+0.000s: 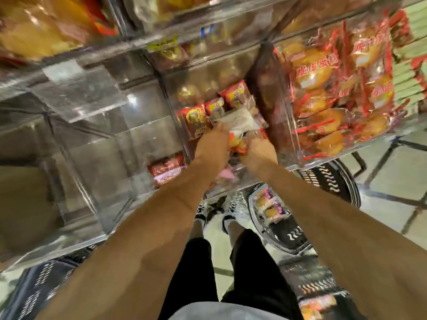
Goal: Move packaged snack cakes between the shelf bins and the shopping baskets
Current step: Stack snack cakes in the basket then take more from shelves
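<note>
Both bare arms are reaching into the middle clear acrylic shelf bin [184, 125]; the left hand [213, 139] is pinching the edge of a pale, clear-wrapped flat packet [238, 120] lying on top of the red-wrapped snack cakes [196, 121] stacked in that bin; the right hand [260, 150] is gripping a crumpled red-and-orange wrapped snack cake [238, 143] just beside the left hand, its fingers curling out of sight beneath the wrapper; the two hands are nearly touching. To the right, a second clear bin [293, 125] is holding a heap of golden cakes in red-printed wrappers [323, 88]. Below the shelf, a black perforated shopping basket [288, 236] is sitting on the tiled floor [388, 181] near the person's patterned shoes [228, 211], carrying a few pink-and-yellow wrapped cakes [269, 206]; another dark basket [37, 289] is showing at lower left; everything is blurred by motion.
</note>
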